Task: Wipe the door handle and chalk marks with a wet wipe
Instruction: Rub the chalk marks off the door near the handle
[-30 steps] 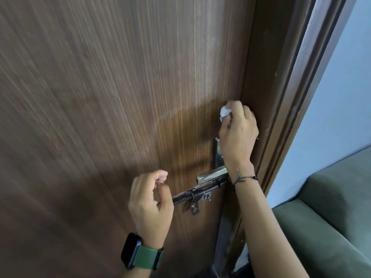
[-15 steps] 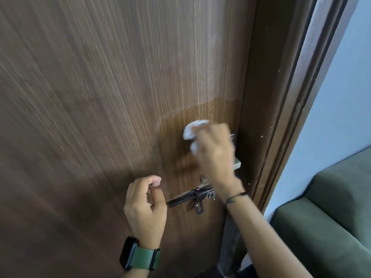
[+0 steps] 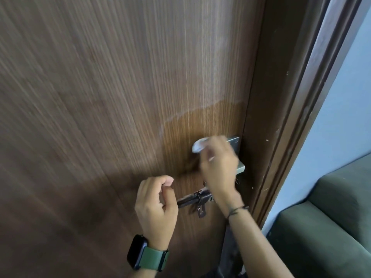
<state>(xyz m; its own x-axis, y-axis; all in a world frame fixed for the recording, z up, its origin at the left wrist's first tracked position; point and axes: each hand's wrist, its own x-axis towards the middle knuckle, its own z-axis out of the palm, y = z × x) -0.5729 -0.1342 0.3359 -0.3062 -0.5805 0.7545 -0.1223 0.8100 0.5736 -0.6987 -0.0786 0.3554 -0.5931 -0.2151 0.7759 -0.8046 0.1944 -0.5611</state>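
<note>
My right hand [image 3: 217,167] grips a crumpled white wet wipe [image 3: 198,145] and presses it against the brown wooden door [image 3: 100,97], just left of the silver door handle plate [image 3: 233,143]. The hand is motion-blurred and hides most of the handle; only its end [image 3: 241,168] shows. A darker damp patch [image 3: 200,125] spreads on the wood above the wipe, edged by a pale hazy smear [image 3: 200,67]. My left hand [image 3: 155,209], with a green-strapped watch on the wrist, hovers lower left with fingers curled, holding nothing, beside a dark sliding bolt [image 3: 195,199].
The dark door frame [image 3: 281,117] runs down the right side. Beyond it are a pale blue wall [image 3: 345,97] and a green sofa [image 3: 331,227] at the lower right.
My right hand moved the wipe from the door's edge above the handle down and left onto the door face, then barely shifted. My left hand stayed by the bolt.
</note>
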